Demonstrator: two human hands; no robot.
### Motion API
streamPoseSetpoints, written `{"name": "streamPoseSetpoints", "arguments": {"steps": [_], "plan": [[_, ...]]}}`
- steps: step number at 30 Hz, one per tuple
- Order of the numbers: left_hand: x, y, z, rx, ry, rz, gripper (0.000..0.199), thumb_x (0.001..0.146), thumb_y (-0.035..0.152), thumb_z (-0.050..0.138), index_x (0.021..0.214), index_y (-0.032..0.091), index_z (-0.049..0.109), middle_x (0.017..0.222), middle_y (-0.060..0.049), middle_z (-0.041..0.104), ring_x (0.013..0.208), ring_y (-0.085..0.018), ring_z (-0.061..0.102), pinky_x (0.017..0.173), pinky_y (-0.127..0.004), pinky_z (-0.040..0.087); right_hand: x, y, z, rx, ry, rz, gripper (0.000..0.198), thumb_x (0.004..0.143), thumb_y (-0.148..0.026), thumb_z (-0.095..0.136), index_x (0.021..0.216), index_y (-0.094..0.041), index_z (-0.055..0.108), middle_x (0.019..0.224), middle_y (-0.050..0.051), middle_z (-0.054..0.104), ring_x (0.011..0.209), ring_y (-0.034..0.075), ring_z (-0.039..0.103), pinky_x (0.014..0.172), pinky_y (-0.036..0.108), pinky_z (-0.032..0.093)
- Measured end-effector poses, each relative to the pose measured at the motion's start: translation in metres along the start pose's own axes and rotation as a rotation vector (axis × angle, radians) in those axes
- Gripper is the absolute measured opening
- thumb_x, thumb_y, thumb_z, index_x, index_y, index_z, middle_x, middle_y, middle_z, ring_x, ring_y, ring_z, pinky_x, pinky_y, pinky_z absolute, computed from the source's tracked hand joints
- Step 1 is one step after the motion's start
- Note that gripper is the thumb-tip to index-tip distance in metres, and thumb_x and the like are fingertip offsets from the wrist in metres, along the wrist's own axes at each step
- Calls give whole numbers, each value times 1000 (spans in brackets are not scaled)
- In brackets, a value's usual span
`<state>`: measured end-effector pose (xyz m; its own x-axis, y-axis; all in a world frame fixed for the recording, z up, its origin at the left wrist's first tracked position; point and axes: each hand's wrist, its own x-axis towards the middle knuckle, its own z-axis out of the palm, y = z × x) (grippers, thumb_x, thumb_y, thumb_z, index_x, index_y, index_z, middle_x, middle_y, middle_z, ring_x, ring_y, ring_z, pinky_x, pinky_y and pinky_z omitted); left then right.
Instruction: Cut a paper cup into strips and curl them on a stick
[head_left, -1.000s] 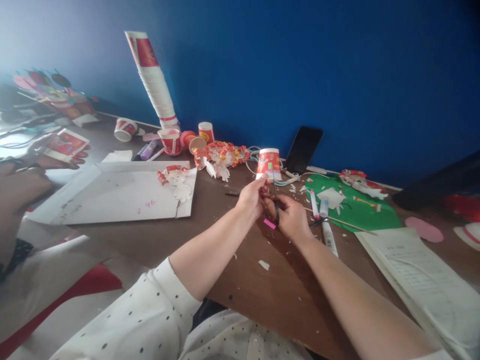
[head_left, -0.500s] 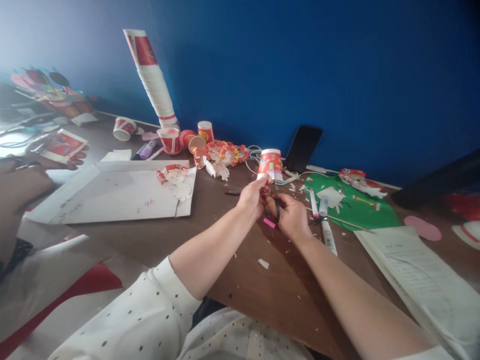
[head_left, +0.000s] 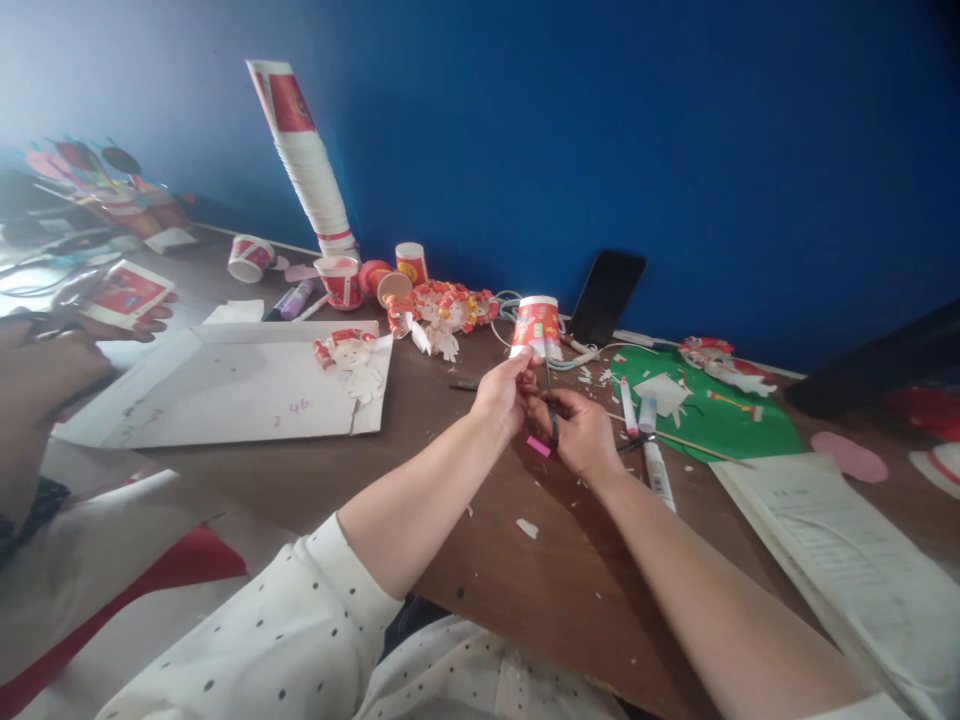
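My left hand (head_left: 504, 392) pinches the lower rim of a red-and-white paper cup (head_left: 535, 322), raised above the table in front of me. Dark-handled scissors (head_left: 553, 412) are in my right hand (head_left: 576, 428), its fingers closed around the handles. Their blades point up and away from me and lie against the cup's side. Just under my hands is a small pink strip (head_left: 538, 446) of paper. White paper scraps (head_left: 527, 528) are scattered on the brown table (head_left: 517, 590).
At left, a co-worker's hand (head_left: 142, 325) holds a red-and-white paper piece. A tall stack of cups (head_left: 311, 180) leans by the blue wall. Cut-paper figures (head_left: 442, 315), a phone (head_left: 607, 295), a green sheet (head_left: 720, 430), a glue tube (head_left: 657, 475) and papers (head_left: 847, 550) lie around.
The cup has shifted slightly left and tilted a little, and the scissor blades have moved with it. Both hands keep their hold.
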<state>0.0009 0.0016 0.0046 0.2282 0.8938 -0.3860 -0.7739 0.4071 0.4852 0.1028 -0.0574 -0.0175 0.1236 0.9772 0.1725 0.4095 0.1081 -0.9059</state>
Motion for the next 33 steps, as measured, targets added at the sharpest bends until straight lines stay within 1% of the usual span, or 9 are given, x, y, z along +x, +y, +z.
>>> {"name": "streamPoseSetpoints", "arguments": {"steps": [5,10,12,15,18,21,25,29,33], "plan": [[2,1,-1,-8,13,14,16,77,18,69,67,9,60,59,1,53,43,-1,39,41,-15,30,-1,-5,1,92,-24,44,33,68,-44,71,81,-14,69,54,0,55,48,11,44,44,22,36],[2,-1,-1,14,29,20,15,76,18,70,68,9,61,61,0,54,45,-1,41,42,-15,31,0,-3,0,101,-4,49,34,68,-44,72,82,-14,71,52,-1,55,46,11,45,44,23,37],[0,-3,-1,44,33,18,16,75,20,71,68,9,61,59,1,53,44,-2,41,43,-16,32,1,-2,-1,113,4,46,34,69,-45,71,83,-14,71,52,-1,56,45,11,46,44,23,37],[-4,-5,0,109,31,-23,19,76,25,70,66,11,60,52,3,48,41,-4,40,43,-18,33,2,-1,-2,125,15,28,34,70,-45,70,86,-15,72,53,0,57,46,12,48,45,23,38],[-8,-6,1,149,41,-65,24,75,29,70,63,14,56,46,5,44,38,-5,40,42,-19,33,3,-1,-3,140,35,20,35,70,-46,70,87,-15,72,54,0,58,47,12,49,48,24,41],[-9,-7,1,172,46,-85,29,74,32,69,59,16,50,44,5,43,35,-6,40,41,-20,34,3,0,-3,157,57,14,37,69,-47,71,87,-15,72,54,0,58,49,13,52,50,26,44],[-6,-11,-2,182,-13,-115,31,76,33,66,57,18,47,39,5,41,31,-9,41,38,-23,34,4,2,-2,165,81,-7,38,69,-49,70,87,-16,72,56,1,61,52,14,54,52,26,46],[-3,-16,-5,192,-84,-139,32,78,35,63,56,18,48,37,3,44,30,-12,44,37,-24,37,4,3,-1,138,120,-37,40,70,-52,68,87,-16,72,66,4,66,56,15,56,52,26,46],[-1,-18,-6,167,-117,-143,30,76,34,66,57,16,51,41,0,51,32,-11,46,39,-23,39,4,3,-2,159,109,-34,33,71,-45,70,87,-16,71,68,4,66,56,13,54,53,25,45]]}}
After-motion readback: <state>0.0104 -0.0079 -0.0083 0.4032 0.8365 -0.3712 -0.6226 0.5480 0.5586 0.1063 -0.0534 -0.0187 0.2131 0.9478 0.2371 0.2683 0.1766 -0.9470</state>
